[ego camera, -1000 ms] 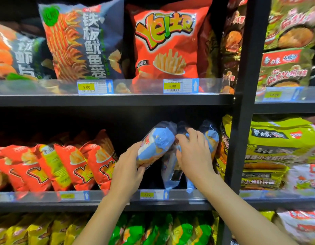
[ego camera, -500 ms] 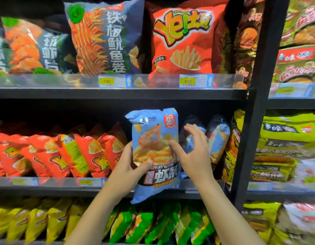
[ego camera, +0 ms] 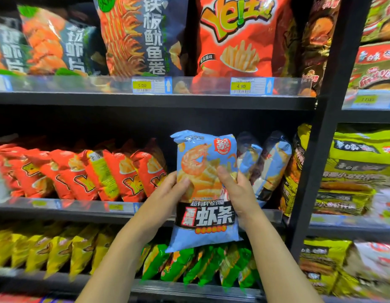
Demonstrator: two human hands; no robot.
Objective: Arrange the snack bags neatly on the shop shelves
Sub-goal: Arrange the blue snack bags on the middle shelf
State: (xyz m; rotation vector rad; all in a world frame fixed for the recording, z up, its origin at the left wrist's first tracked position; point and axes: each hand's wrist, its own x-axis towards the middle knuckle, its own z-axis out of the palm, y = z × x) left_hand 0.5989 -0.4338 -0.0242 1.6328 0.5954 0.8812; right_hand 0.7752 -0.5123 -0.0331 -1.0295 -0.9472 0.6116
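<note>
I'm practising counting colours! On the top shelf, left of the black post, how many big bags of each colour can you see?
Dark blue bags: 3 (the leftmost is cut off by the picture edge)
Red bag: 1
Brown bag: 1 (partly hidden)
Total: 5

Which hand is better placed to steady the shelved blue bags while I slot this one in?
Right, probably. The right hand grips the held bag on the edge beside the shelved blue bags; the left hand holds the far edge, by the red bags.
</note>
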